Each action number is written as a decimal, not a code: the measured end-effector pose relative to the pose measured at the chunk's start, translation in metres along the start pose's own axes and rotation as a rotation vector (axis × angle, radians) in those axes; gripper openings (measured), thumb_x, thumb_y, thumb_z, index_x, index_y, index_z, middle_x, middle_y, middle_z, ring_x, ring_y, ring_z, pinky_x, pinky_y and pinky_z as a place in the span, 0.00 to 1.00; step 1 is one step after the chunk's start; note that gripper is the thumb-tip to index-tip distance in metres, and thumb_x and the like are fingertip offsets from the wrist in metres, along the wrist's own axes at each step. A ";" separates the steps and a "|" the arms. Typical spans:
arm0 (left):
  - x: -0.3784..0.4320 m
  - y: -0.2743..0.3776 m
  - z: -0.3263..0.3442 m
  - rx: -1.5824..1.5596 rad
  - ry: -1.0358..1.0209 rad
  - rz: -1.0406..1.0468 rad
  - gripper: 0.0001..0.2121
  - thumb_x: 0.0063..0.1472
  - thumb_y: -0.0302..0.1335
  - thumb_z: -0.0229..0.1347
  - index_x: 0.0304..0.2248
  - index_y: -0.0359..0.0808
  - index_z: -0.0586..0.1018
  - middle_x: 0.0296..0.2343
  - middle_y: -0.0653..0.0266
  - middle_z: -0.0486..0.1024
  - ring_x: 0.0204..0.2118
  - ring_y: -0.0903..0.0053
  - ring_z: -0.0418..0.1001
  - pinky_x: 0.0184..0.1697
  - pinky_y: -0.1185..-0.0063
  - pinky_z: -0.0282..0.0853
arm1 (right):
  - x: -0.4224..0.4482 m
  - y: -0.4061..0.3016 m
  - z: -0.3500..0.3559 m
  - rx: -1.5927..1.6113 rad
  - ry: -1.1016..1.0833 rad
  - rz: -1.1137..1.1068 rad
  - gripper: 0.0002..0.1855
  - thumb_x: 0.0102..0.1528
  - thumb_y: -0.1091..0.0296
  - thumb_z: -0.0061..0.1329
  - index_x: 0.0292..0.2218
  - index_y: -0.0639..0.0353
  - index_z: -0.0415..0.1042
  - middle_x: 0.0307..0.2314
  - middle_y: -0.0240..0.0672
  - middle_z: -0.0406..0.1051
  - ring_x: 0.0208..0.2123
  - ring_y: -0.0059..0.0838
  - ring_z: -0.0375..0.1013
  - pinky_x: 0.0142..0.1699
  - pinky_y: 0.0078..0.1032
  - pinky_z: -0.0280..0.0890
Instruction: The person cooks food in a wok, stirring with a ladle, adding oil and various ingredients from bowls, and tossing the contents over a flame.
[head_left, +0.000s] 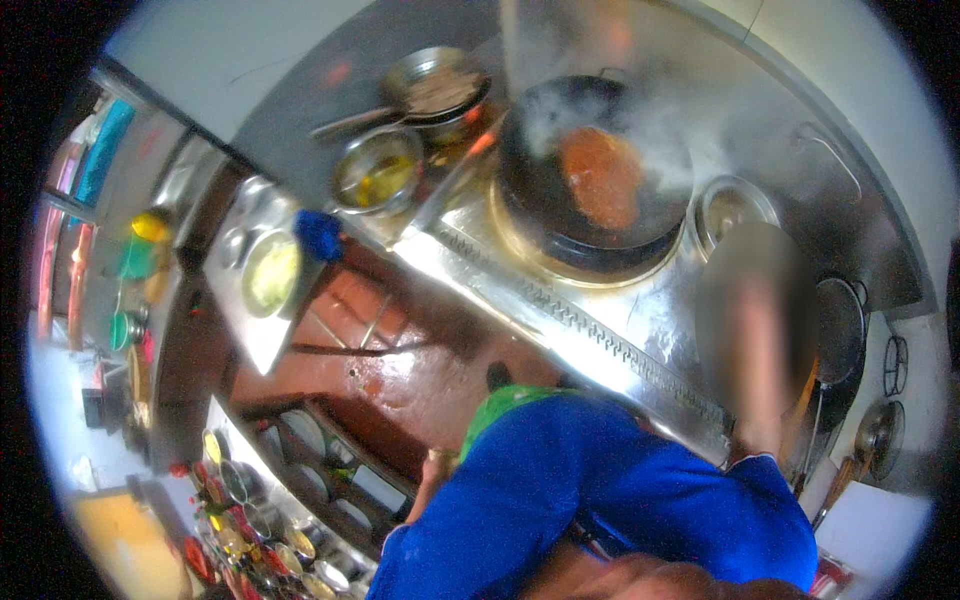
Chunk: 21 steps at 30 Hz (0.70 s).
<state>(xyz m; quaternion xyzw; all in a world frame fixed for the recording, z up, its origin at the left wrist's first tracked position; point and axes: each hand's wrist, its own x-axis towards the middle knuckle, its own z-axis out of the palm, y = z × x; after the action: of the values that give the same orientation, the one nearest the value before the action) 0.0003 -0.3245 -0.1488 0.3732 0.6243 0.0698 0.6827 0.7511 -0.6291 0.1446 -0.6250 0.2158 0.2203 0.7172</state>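
Note:
My right hand (757, 337) reaches over the right part of the steel cooking range, under a blurred patch that hides its fingers and anything in them. A round metal bowl (712, 217) stands just beyond the patch. Low at my left side, beside a green garment (506, 412), is my left hand (436, 463); its fingers are too small to make out. Ahead of me a large dark wok (525, 180) sits in a ring on the range. Orange-red food or sauce (604, 184) lies in it, and steam rises around it.
A metal pot (341, 180) with yellowish liquid and a metal basin (405, 67) stand left of the wok. Another dark pan (838, 330) is at the right. Pale food fills a bowl (259, 289) on a side table (262, 349). Several containers (289, 559) line the lower-left counter.

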 end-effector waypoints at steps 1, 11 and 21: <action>0.001 -0.006 -0.003 -0.007 0.000 -0.002 0.19 0.59 0.43 0.53 0.37 0.33 0.76 0.33 0.61 0.77 0.33 0.73 0.75 0.33 0.74 0.70 | 0.008 -0.001 -0.007 0.188 -0.036 0.047 0.14 0.49 0.76 0.50 0.40 0.61 0.68 0.22 0.33 0.70 0.18 0.18 0.66 0.18 0.13 0.61; -0.033 0.211 0.075 -0.179 -0.020 0.123 0.14 0.61 0.36 0.50 0.37 0.32 0.75 0.30 0.55 0.76 0.29 0.69 0.75 0.30 0.73 0.72 | -0.144 -0.013 0.022 0.331 -0.252 -0.164 0.16 0.54 0.74 0.47 0.45 0.62 0.64 0.26 0.34 0.67 0.18 0.12 0.61 0.16 0.07 0.57; 0.054 0.568 0.082 0.402 0.110 0.975 0.29 0.61 0.34 0.51 0.59 0.38 0.58 0.55 0.54 0.60 0.55 0.65 0.61 0.57 0.69 0.59 | -0.237 0.012 0.105 0.035 -0.112 -0.202 0.32 0.50 0.71 0.49 0.56 0.61 0.56 0.24 0.35 0.66 0.14 0.14 0.59 0.12 0.11 0.53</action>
<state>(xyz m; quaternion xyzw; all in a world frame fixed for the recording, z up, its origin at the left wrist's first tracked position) 0.2969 0.0753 0.1420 0.7396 0.4141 0.2777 0.4521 0.5562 -0.5347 0.2870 -0.6178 0.1151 0.1774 0.7573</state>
